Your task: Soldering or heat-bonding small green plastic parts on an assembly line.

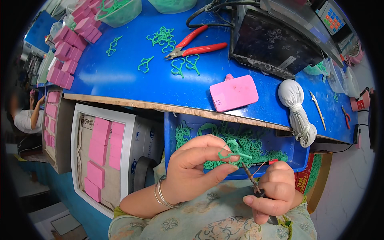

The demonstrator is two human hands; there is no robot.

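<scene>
My left hand (190, 166) pinches a small green wax piece (236, 153) with branching, looped parts between thumb and fingers. My right hand (274, 190) is closed around a soldering iron (251, 177) with a brown metal shaft and black collar. Its tip meets or nearly meets the underside of the wax piece; exact contact cannot be told. Both hands are above my patterned apron, at the near edge of a blue tray (170, 132) heaped with green wax pieces. A red-ended tool (273, 162) lies in the tray behind my right hand, partly hidden.
Red-handled cutters (196, 44) lie on the blue table (120, 76) among loose green pieces. A pink block (234, 93), a grey cloth bundle (296, 108) and a dark machine (276, 40) stand rightward. A box of pink blocks (80, 160) sits left. Another person (30, 120) works far left.
</scene>
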